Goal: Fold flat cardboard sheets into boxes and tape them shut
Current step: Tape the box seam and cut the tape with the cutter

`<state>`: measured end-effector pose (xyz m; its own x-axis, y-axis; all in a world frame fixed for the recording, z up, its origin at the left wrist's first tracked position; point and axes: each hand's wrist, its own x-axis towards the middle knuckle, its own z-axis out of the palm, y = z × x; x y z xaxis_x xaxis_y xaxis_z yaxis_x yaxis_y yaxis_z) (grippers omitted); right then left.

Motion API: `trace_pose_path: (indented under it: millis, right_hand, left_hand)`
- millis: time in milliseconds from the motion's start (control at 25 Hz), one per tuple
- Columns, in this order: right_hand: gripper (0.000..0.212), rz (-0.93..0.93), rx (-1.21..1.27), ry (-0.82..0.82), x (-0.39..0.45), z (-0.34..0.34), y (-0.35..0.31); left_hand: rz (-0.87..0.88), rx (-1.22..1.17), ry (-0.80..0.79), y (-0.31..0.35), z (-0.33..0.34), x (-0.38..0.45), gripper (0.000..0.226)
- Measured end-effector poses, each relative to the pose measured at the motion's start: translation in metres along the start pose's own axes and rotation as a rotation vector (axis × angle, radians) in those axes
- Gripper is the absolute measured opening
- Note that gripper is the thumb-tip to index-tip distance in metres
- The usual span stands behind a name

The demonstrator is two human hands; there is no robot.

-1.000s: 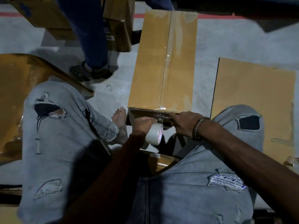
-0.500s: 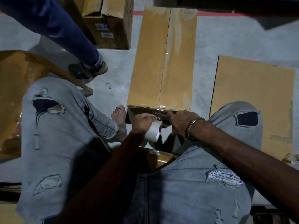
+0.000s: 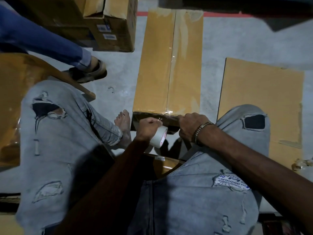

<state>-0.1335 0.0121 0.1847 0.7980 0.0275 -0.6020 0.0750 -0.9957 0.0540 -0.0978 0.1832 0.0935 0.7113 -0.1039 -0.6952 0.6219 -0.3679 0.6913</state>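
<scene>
Box (image 3: 169,65) lies on the floor (image 3: 237,36) straight ahead, long side running away from the person, top seam already taped down the middle. Likely light and empty; stiff at edges and corners, panels would dent if pressed mid-span. Best hold is at the near top edge or corners, not the flap centres. Tape film makes the seam strip slick.

Flat cardboard sheet (image 3: 262,99) lies on the floor just right of the box, apart from it. Light, floppy across its width, best picked up by an edge.

Right hand (image 3: 193,124) sits at the box's near top edge, fingers curled over it, pressing the tape end down onto the near face. Whether it pinches the tape or only presses is hard to tell in the shadow.

Left hand (image 3: 147,128), grip closed round the tape roll (image 3: 159,136), fingers wrapped over the top, roll held just below the near edge of the box. Roll is light, rigid, smooth on the outside; hold through or around the core.

Short stretch of tape runs from roll up to the box edge, thin and sticky, tears easily.
</scene>
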Motion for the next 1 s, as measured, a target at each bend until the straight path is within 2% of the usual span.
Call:
trace_pose_path:
  millis: [320, 400, 520, 560, 640, 720, 800, 880, 1000]
  right_hand:
    - [0.036, 0.032, 0.002, -0.167, 0.005, -0.008, 0.012]
    - [0.033, 0.031, 0.089, -0.199, 0.005, -0.01, 0.021]
    - [0.026, -0.022, 0.357, -0.28, 0.006, -0.015, 0.034]
    - [0.02, -0.054, 0.469, -0.259, 0.009, -0.017, 0.037]
    - [0.016, -0.089, 0.658, -0.107, 0.018, -0.022, 0.038]
    - [0.019, -0.059, 0.729, 0.054, 0.035, -0.023, 0.036]
    - [0.025, -0.026, 0.665, 0.138, 0.054, -0.021, 0.029]
    - [0.044, -0.032, 0.542, 0.158, 0.068, -0.012, 0.021]
    - [0.078, -0.055, 0.313, 0.21, 0.082, 0.005, 0.016]
  left_hand:
    - [0.034, 0.049, -0.007, 0.007, -0.003, -0.011, 0.006]
    - [0.009, 0.067, -0.012, 0.008, -0.007, -0.014, 0.008]
    - [-0.032, 0.1, 0.014, 0.01, -0.014, -0.02, 0.009]
    - [-0.03, 0.117, 0.026, 0.011, -0.017, -0.023, 0.009]
    - [-0.015, 0.149, 0.059, 0.016, -0.023, -0.03, 0.01]
    - [-0.006, 0.169, 0.077, 0.029, -0.026, -0.041, 0.009]
    - [0.007, 0.207, 0.097, 0.048, -0.026, -0.059, 0.013]
    - [0.041, 0.262, 0.113, 0.071, -0.029, -0.087, 0.006]
    - [0.154, 0.393, 0.107, 0.073, -0.028, -0.075, 0.032]
